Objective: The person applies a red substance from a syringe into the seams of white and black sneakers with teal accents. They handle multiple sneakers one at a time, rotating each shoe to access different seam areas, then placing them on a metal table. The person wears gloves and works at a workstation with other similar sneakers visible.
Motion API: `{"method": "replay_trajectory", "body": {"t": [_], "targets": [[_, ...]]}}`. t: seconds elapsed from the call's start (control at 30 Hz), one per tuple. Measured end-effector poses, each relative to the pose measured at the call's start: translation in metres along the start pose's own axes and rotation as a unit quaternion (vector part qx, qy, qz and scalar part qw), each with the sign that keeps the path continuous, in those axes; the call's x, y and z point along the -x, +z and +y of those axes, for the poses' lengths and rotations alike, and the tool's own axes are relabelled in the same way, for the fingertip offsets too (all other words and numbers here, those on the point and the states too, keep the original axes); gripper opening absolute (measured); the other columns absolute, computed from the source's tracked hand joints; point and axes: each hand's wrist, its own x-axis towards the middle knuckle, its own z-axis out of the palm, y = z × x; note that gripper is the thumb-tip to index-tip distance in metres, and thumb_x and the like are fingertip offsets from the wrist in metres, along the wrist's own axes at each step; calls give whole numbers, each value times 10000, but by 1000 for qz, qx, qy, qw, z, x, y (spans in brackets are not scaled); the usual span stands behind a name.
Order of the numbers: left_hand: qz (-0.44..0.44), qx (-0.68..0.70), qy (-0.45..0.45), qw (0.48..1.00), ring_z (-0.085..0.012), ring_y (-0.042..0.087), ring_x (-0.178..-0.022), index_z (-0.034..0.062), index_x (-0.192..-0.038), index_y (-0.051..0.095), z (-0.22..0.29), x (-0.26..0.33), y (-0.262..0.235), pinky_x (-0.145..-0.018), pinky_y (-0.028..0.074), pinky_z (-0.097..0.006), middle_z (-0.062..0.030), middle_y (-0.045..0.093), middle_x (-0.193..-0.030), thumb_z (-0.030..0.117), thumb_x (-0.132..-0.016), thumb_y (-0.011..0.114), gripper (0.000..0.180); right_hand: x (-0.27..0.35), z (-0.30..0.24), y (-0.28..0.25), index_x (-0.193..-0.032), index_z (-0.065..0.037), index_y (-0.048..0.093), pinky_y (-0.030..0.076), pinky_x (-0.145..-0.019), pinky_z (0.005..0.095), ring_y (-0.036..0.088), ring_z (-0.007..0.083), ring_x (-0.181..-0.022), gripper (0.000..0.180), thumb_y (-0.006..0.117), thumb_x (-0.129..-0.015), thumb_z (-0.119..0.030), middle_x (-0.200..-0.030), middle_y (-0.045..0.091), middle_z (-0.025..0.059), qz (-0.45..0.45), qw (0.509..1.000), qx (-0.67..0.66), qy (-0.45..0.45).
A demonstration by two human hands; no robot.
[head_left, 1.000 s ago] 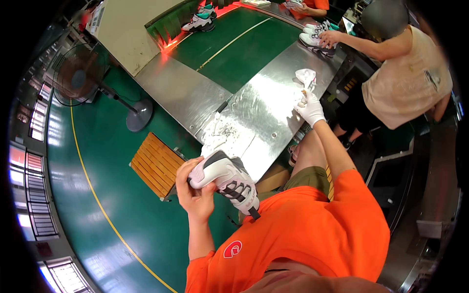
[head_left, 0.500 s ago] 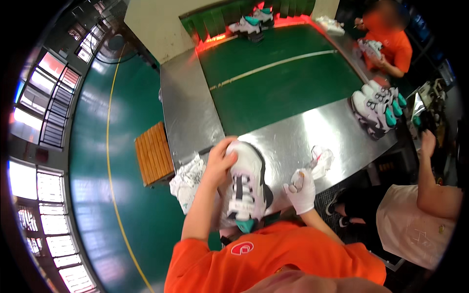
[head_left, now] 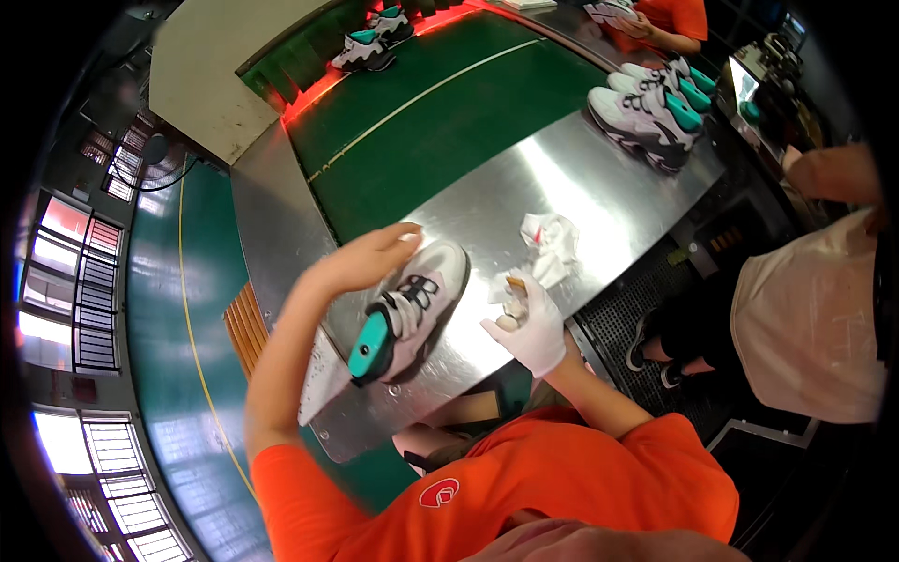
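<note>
A white sneaker (head_left: 435, 281) with black laces and a teal insert at its heel sits on the metal tabletop, toe pointing away from me. My left hand (head_left: 370, 258) is bare, its fingers stretched out beside the shoe's toe; whether it touches the shoe I cannot tell. Right of the shoe, my right hand (head_left: 536, 332) wears a white glove, its fingers curled around something small and pale that I cannot make out. A crumpled white cloth (head_left: 552, 245) lies on the metal just beyond that hand.
A green conveyor belt (head_left: 421, 140) runs beyond the metal surface (head_left: 487, 192). Several matching sneakers (head_left: 646, 117) stand at its right, more (head_left: 375, 42) at the far end. A co-worker in orange (head_left: 670, 23) holds a shoe; another person (head_left: 805, 309) stands right.
My left hand has let go of the sneaker, which now rests on the metal with its toe turned away. The view has shifted to the right. My right hand stays curled.
</note>
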Motion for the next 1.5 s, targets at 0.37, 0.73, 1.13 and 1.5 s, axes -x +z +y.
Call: {"method": "replay_trajectory", "body": {"t": [0.37, 0.73, 1.13, 1.5], "targets": [[306, -223, -99, 920, -462, 653, -941, 75, -1307, 452, 40, 96, 92, -803, 521, -484, -260, 687, -990, 446, -739, 777, 753, -7, -11, -16, -1271, -31, 502, 519, -867, 347, 655, 245, -971, 777, 907, -678, -328, -1075, 661, 159, -98, 990, -82, 55], [444, -425, 187, 766, -366, 648, -1062, 159, -1119, 637, 29, 186, 203, -902, 519, -447, -192, 624, -1209, 147, -746, 765, 395, -9, -20, -102, -1272, -27, 547, 475, -958, 338, 596, 216, -1062, 709, 871, -710, -312, -1160, 617, 145, -236, 967, -84, 52], [59, -234, -126, 962, -371, 662, -957, 102, -1226, 555, 88, 106, 53, -821, 514, -430, -170, 691, -1077, 298, -701, 859, 637, -44, -19, -141, -1326, -80, 549, 475, -946, 317, 591, 171, -1066, 661, 817, -731, -189, -1171, 632, 76, -309, 910, -174, 214], [247, -457, 385, 763, -338, 416, -1380, 165, -1482, 360, 262, -325, 70, -1037, 446, -531, -130, 407, -1510, 181, -630, 887, 1002, -13, 53, -101, -1398, -75, 514, 521, -767, 262, 617, 131, -924, 713, 774, -733, -74, -1064, 641, 74, -286, 822, -407, 277]]}}
